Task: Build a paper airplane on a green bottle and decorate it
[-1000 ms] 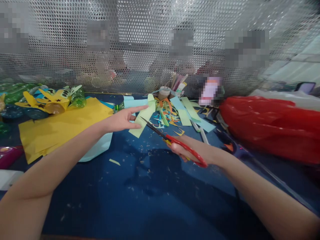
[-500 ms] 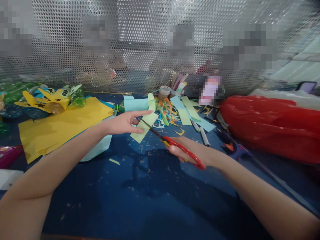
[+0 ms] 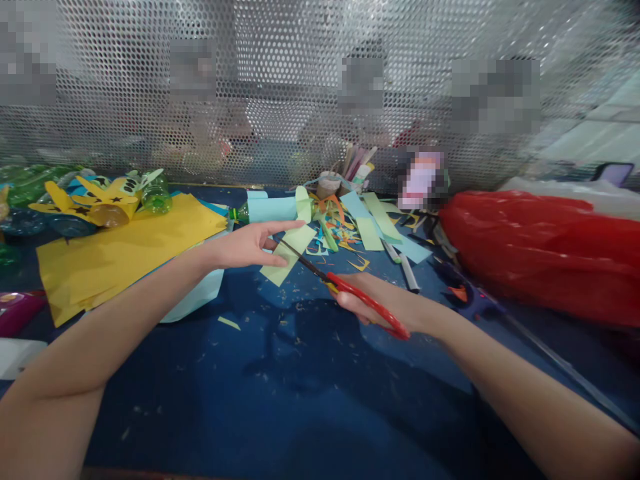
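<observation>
My left hand (image 3: pixel 247 245) reaches over the blue table (image 3: pixel 280 387) and pinches a pale green paper strip (image 3: pixel 290 253) between thumb and fingers, with the index finger stretched out along it. My right hand (image 3: pixel 380 303) grips red-handled scissors (image 3: pixel 345 287). Their dark blades point up-left and meet the strip's near edge beside my left fingertips. Just behind the strip lies a bottle wrapped in light blue paper (image 3: pixel 273 208).
Yellow paper sheets (image 3: pixel 120 250) and a yellow bottle plane (image 3: pixel 103 200) lie at the left. Coloured paper scraps and strips (image 3: pixel 370 227), a pen (image 3: pixel 407 272) and a cup of tools (image 3: pixel 333 180) are in the middle, a red plastic bag (image 3: pixel 540 253) at the right. People sit behind a perforated metal screen (image 3: pixel 300 87).
The strip came down and towards me with my left hand. The scissors moved left, so their blades now reach the strip's edge.
</observation>
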Demonstrator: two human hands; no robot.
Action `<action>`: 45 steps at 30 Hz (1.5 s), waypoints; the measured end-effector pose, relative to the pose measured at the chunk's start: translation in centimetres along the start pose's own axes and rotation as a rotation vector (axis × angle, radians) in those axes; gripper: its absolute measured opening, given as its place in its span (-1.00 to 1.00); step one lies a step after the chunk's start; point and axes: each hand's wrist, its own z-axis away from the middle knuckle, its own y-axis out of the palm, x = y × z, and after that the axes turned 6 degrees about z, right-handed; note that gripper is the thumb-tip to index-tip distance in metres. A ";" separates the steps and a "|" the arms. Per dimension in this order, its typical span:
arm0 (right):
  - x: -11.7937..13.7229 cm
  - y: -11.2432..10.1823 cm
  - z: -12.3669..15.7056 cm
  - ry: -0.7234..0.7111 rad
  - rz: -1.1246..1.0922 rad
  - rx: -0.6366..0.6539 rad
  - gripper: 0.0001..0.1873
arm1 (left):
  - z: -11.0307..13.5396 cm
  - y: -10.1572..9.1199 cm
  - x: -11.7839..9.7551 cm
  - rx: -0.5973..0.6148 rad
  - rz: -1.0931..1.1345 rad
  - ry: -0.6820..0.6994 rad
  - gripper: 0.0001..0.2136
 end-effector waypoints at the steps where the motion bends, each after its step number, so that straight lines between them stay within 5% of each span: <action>1: 0.0 0.0 0.0 0.001 -0.001 -0.001 -0.42 | 0.0 0.0 -0.1 -0.002 -0.002 -0.007 -0.25; 30: -1.1 0.2 -1.0 0.009 0.064 -0.058 -0.38 | 0.0 -0.5 0.3 -0.010 0.110 -0.097 -0.25; 38: -2.2 -3.2 0.8 0.116 0.030 0.052 -0.41 | -0.2 -0.9 1.1 -0.058 -0.008 -0.145 -0.22; 41: -3.8 -4.3 0.7 0.222 0.270 -0.111 -0.46 | -0.3 -1.0 1.5 -0.075 0.006 -0.138 -0.22; 45: -6.5 -4.2 -0.6 0.561 0.768 -0.307 -0.54 | -0.4 -0.7 1.9 -0.074 0.003 -0.087 -0.27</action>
